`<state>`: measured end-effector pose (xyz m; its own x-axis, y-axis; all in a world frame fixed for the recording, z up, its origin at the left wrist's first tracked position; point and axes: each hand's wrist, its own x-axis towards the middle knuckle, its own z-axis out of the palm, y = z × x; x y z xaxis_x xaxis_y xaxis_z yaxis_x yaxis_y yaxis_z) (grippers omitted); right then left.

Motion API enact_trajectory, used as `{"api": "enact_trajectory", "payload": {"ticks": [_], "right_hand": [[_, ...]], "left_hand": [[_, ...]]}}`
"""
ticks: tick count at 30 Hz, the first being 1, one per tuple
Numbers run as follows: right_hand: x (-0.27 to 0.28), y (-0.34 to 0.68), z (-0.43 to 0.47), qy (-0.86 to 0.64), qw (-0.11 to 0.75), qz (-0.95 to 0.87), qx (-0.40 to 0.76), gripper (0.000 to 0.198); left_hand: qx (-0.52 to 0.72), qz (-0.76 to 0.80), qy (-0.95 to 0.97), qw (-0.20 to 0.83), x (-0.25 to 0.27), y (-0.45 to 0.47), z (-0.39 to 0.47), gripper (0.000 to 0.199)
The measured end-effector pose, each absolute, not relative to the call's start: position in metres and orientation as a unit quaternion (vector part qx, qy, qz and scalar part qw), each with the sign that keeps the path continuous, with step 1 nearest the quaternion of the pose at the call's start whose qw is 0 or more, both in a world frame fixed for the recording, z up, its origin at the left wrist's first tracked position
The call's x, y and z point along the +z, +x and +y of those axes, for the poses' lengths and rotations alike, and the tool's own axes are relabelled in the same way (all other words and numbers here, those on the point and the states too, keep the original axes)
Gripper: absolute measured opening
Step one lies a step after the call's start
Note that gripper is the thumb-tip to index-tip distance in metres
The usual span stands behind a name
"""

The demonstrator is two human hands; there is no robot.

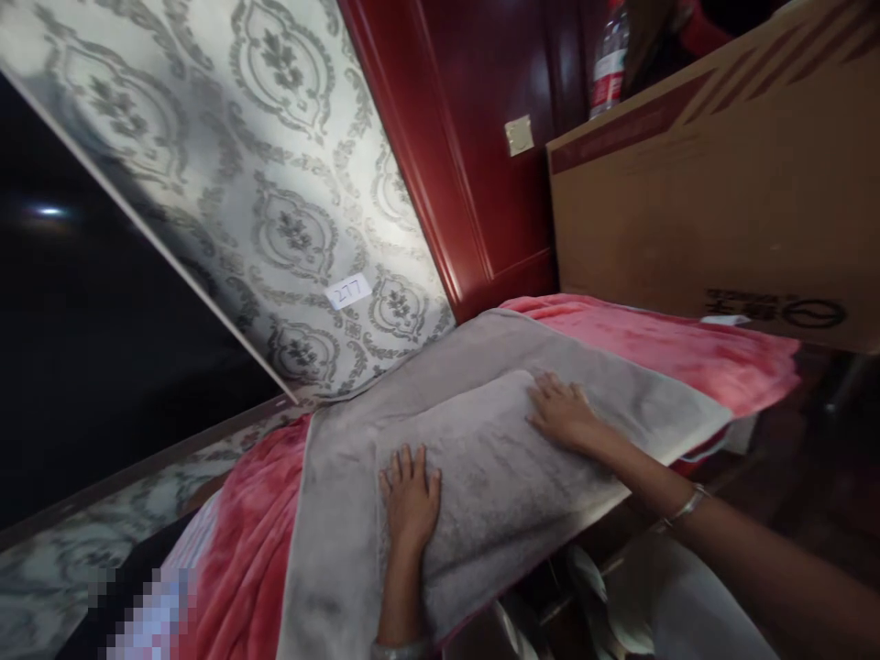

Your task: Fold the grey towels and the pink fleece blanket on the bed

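The left hand (411, 502) and right hand (562, 414) lie spread on the gray cloth (489, 463). That likely keeps it flat.

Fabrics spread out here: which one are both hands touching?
The grey cloth, under the left hand and right hand; the pink-red blanket showing on both sides has neither hand on it.

Smaller grey cloth (491, 472) flat on larger grey cloth (334, 518)

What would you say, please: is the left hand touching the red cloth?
No, the left hand rests on the grey cloth, apart from the visible red cloth.
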<state>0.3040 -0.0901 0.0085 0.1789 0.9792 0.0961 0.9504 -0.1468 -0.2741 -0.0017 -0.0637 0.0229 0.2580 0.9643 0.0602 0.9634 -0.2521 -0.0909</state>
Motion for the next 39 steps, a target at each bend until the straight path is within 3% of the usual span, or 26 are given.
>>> {"api": "enact_trajectory", "payload": {"ticks": [9,19,25,32,39], "right_hand": [[0.017,0.192,-0.026,-0.571,0.138,-0.808,0.050,0.063],[-0.011,0.265,-0.007,-0.661,0.116,-0.740,0.047,0.066],[-0.014,0.316,-0.021,-0.743,0.096,-0.660,0.062,0.069],[0.007,0.304,-0.050,-0.768,0.095,-0.631,0.051,0.066],[-0.017,0.204,-0.117,-0.582,0.128,-0.803,0.022,0.065]], "left_hand": [[-0.018,-0.610,-0.792,0.028,0.019,-0.007,-0.068,0.058],[-0.035,-0.605,-0.795,0.019,0.013,-0.009,-0.066,0.059],[-0.041,-0.605,-0.795,0.010,0.013,-0.009,-0.066,0.059],[-0.043,-0.603,-0.796,0.014,0.011,-0.009,-0.066,0.059],[-0.044,-0.604,-0.795,0.014,0.011,-0.008,-0.065,0.059]]}}
